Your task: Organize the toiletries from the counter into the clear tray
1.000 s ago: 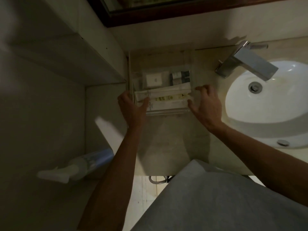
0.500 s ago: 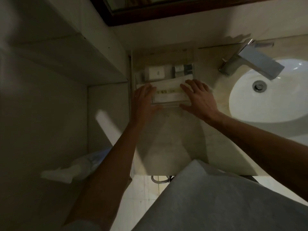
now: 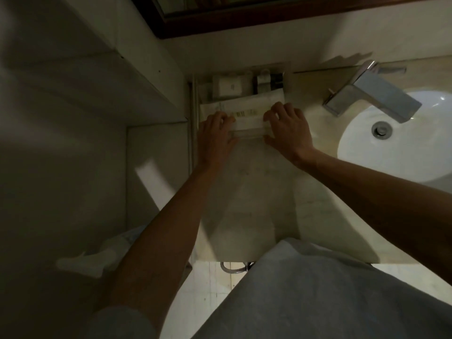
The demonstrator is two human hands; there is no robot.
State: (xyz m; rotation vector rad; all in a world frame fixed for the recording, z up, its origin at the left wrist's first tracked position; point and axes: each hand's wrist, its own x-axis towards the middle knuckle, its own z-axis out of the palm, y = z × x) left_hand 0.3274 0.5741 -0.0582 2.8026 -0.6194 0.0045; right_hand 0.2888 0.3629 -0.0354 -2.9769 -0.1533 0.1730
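Note:
The clear tray (image 3: 247, 134) stands at the back left corner of the counter (image 3: 256, 192), close to the wall. It holds a small white box (image 3: 227, 88), small dark bottles (image 3: 265, 82) and long pale packets (image 3: 247, 106) lying crosswise. My left hand (image 3: 215, 134) grips the tray's near left corner, fingers curled over the rim. My right hand (image 3: 288, 128) grips the near right corner, fingers on top and thumb against the front wall.
A chrome faucet (image 3: 371, 94) and a white basin (image 3: 403, 140) lie to the right of the tray. A side wall and ledge (image 3: 156, 99) border the counter on the left. A pale spray bottle (image 3: 97, 255) sits low at the left. A dark-framed mirror (image 3: 244, 19) hangs above.
Both hands have pushed the tray away from me toward the back wall and corner. My hands shifted from its sides to its near edge.

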